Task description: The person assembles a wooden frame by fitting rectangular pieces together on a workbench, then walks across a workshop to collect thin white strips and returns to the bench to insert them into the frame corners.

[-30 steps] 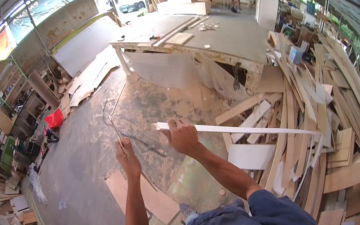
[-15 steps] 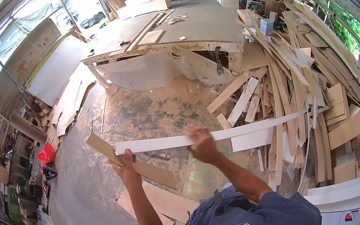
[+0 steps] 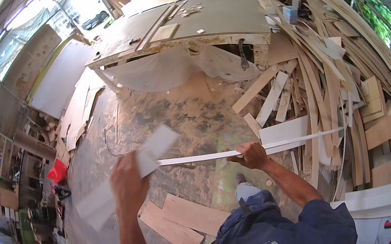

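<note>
My left hand (image 3: 129, 178), blurred, is closed on a short flat board (image 3: 160, 141) whose pale face shows and which slants up to the right. A long, thin white strip (image 3: 195, 159) runs from beside this hand toward the right, its narrow edge upward. Whether my left hand also grips the strip's end is hidden. My right hand (image 3: 252, 155) is closed around the strip, fingers wrapped over it. Beyond that hand the strip reaches over the wood pile, near a wide white board (image 3: 284, 130).
A large worktable (image 3: 220, 16) with plastic sheeting beneath stands ahead. Heaped planks and offcuts (image 3: 320, 99) fill the right side. Brown boards (image 3: 193, 214) lie on the floor close to me. Cluttered shelves and a red bag (image 3: 57, 171) are at left. Someone is far back.
The short board in my left hand has swung to the opposite slant and now shows a pale face. The strip has turned edge-up. My right hand has moved right along it and closed on it.
</note>
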A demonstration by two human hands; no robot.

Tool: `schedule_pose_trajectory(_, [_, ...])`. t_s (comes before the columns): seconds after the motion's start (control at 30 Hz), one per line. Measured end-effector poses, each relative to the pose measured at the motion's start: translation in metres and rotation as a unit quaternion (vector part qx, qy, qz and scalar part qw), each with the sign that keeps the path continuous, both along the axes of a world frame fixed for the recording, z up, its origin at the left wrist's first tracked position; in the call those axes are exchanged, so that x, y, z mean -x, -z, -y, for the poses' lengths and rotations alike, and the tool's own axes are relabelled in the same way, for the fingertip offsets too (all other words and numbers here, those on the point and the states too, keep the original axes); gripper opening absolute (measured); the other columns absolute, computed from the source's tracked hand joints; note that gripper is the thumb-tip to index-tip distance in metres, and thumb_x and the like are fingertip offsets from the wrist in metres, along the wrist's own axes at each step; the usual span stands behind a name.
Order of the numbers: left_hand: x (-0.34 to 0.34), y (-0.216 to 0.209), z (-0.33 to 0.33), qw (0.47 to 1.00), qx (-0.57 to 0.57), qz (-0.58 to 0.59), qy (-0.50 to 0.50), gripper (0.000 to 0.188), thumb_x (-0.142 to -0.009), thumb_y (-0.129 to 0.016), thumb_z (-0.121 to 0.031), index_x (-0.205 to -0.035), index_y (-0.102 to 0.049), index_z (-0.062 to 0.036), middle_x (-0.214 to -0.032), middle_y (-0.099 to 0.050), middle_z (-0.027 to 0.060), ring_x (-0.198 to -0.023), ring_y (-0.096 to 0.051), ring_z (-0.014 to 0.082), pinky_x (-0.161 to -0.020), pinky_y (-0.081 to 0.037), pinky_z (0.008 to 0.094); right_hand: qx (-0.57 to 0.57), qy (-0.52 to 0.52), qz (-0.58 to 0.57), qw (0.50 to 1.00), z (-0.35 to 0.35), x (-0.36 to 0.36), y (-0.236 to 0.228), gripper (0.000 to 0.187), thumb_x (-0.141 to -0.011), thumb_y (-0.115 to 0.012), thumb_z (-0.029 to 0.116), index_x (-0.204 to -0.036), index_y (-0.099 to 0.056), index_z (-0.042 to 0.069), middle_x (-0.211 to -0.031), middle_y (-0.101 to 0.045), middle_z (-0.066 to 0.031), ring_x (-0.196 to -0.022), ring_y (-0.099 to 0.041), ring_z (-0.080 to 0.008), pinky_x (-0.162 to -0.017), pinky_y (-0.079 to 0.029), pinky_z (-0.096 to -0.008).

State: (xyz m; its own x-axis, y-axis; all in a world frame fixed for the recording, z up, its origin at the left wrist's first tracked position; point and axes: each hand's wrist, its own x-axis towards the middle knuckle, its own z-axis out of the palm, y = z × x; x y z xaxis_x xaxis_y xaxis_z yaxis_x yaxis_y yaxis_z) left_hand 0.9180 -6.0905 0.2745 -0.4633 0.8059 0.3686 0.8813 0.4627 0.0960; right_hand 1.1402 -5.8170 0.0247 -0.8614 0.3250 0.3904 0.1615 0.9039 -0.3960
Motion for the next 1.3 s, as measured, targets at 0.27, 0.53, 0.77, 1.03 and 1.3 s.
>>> schedule_pose_trajectory(0.27, [0.071,0.083,-0.067,0.876,0.424,0.135,0.186,0.066,-0.089,-0.066,-0.066,-0.092,-0.071,0.0,-0.083,-0.072,0.0207,-0.084,-0.071,0.0412,-0.084,-0.053,0.0464,0.009,0.007,-0.043,0.999,0.012,0.031,0.003,0.062,-0.086,-0.072,0.065,-0.068,-0.065,0.006,-0.062,-0.06,-0.0134,-0.055,-0.064,-0.0352,-0.049,-0.049,-0.0451])
schedule_pose_trajectory(0.53, [0.052,0.101,-0.125,0.889,0.383,0.222,0.116,0.065,-0.092,-0.061,-0.065,-0.095,-0.07,-0.0012,-0.083,-0.071,0.022,-0.084,-0.069,0.0406,-0.081,-0.052,0.0501,-0.015,-0.001,-0.061,0.998,-0.02,0.061,0.0,0.059,-0.09,-0.067,0.062,-0.078,-0.062,0.005,-0.066,-0.061,-0.0124,-0.057,-0.065,-0.0325,-0.051,-0.05,-0.0434])
schedule_pose_trajectory(0.77, [0.061,0.121,-0.135,0.929,0.252,0.267,0.056,0.052,-0.093,-0.069,-0.052,-0.097,-0.062,-0.0013,-0.081,-0.068,0.0228,-0.081,-0.066,0.043,-0.074,-0.048,0.0517,-0.061,0.072,-0.1,0.991,-0.053,0.101,-0.002,0.054,-0.087,-0.07,0.059,-0.078,-0.063,0.007,-0.068,-0.062,-0.0111,-0.06,-0.065,-0.0324,-0.055,-0.051,-0.0434])
schedule_pose_trajectory(1.03, [0.127,0.14,-0.193,0.827,-0.297,0.478,-0.022,0.031,-0.105,-0.062,-0.033,-0.103,-0.065,-0.0021,-0.079,-0.054,-0.0002,-0.073,-0.053,0.013,-0.064,-0.045,0.0312,0.009,0.159,-0.083,0.984,-0.103,0.242,-0.127,0.053,-0.102,-0.053,0.053,-0.093,-0.064,0.002,-0.062,-0.063,-0.0146,-0.058,-0.067,-0.0309,-0.049,-0.051,-0.0459])
schedule_pose_trajectory(1.3, [0.155,0.05,-0.229,0.924,-0.27,0.266,0.044,0.034,-0.093,-0.079,-0.033,-0.101,-0.061,-0.006,-0.078,-0.063,0.0064,-0.069,-0.057,0.0098,-0.06,-0.047,0.0297,0.044,0.096,-0.053,0.993,-0.103,0.251,-0.135,0.024,-0.096,-0.055,0.018,-0.097,-0.059,-0.006,-0.074,-0.065,-0.0227,-0.062,-0.067,-0.0368,-0.055,-0.055,-0.0478])
